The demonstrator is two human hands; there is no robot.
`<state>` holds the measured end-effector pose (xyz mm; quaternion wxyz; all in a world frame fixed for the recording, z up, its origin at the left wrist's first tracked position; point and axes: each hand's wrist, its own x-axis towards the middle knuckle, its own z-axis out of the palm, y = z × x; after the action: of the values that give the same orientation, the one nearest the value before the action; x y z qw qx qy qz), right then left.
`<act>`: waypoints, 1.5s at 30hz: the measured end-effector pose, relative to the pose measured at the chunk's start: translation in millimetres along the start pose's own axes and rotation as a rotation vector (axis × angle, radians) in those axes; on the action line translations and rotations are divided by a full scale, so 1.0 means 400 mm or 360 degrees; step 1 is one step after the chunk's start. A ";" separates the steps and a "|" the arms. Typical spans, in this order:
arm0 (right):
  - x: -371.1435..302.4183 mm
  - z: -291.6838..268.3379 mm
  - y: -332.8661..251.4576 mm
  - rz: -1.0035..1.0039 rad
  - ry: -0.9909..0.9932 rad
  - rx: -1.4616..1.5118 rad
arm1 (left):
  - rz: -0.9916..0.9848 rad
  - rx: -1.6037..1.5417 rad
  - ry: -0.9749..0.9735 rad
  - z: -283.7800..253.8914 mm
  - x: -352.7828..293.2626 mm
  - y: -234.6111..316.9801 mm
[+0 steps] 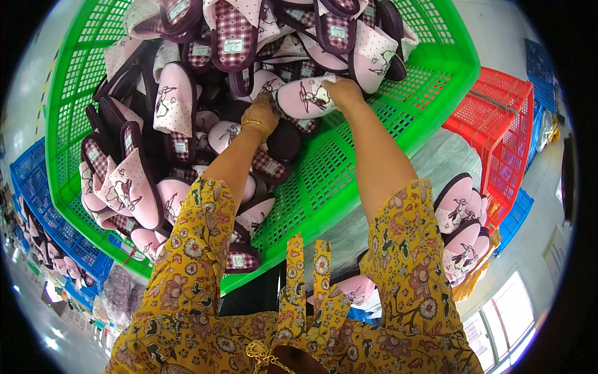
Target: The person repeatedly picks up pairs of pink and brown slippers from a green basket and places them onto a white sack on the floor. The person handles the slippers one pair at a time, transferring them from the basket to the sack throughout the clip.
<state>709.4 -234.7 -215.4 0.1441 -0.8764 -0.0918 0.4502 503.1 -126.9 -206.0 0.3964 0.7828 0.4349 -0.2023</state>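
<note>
A big green plastic crate (349, 162) in front of me holds a heap of pink slippers with dark maroon soles and checked linings. My right hand (344, 92) grips the toe end of one pink slipper (305, 98) lying on top of the heap. My left hand (260, 115), with a gold bangle at the wrist, reaches into the pile just left of that slipper, fingers down among dark soles; what it holds is hidden. Both forearms come out of yellow flowered sleeves.
A red crate (504, 124) stands at the right, with a stack of pink slippers (461, 230) on a grey-white surface below it. Blue crates (43, 212) with more slippers sit at the lower left. Another blue crate (517, 218) is at the right.
</note>
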 end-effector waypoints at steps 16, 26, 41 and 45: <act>0.003 0.007 -0.044 0.0184 0.0065 0.0571 | 0.0592 0.0273 -0.0003 -0.048 -0.063 -0.052; -0.102 -0.046 -0.128 0.0402 -0.0062 0.0868 | 0.0155 0.0393 -0.0468 -0.140 -0.007 -0.171; -0.118 -0.047 -0.140 0.0365 -0.0035 0.0925 | 0.0870 0.1359 -0.0371 0.048 -0.179 0.023; -0.103 -0.045 -0.146 0.0369 -0.0073 0.0828 | 0.1008 0.0921 -0.0088 0.025 -0.171 -0.029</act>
<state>698.3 -194.7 -154.4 0.3097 -0.8043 0.1244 0.4916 456.6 -167.0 -172.1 0.2146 0.9508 0.0877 -0.2054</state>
